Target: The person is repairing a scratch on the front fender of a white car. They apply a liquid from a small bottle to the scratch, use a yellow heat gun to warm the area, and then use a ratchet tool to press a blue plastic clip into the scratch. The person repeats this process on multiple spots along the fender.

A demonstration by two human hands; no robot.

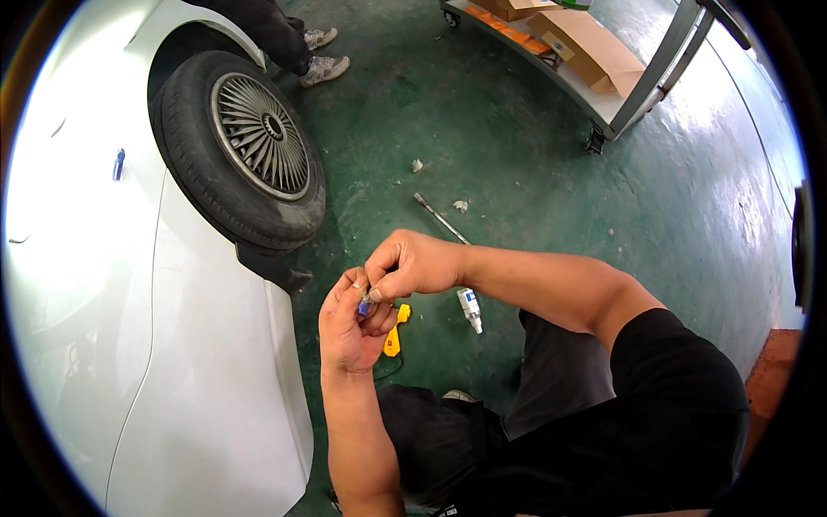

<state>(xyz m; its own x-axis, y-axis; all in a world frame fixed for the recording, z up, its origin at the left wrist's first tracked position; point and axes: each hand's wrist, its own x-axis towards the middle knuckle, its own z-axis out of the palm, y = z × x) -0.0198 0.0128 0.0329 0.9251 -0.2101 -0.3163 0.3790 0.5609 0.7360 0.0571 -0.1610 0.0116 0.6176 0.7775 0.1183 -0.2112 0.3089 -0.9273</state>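
My left hand (347,326) and my right hand (415,264) meet over the floor beside the white car. Between their fingertips is a small blue piece (364,307) with a paler end, too small and covered to name. The left fingers curl round it from below and the left. My right thumb and forefinger pinch its upper end. Just below the hands, a yellow tool (394,338) with a dark cord lies on the floor. To the right lies a white bottle with a blue label (469,308), its nozzle pointing down the picture. A metal bar (441,219) extends behind my right forearm.
The white car's body (215,370) fills the left, with a wheel (263,138) and a small dark-blue cylinder (118,165) resting on the panel. Another person's legs (271,39) stand beyond. A wheeled cart (586,102) with cardboard boxes (590,53) stands at the upper right. White scraps (461,206) litter the green floor.
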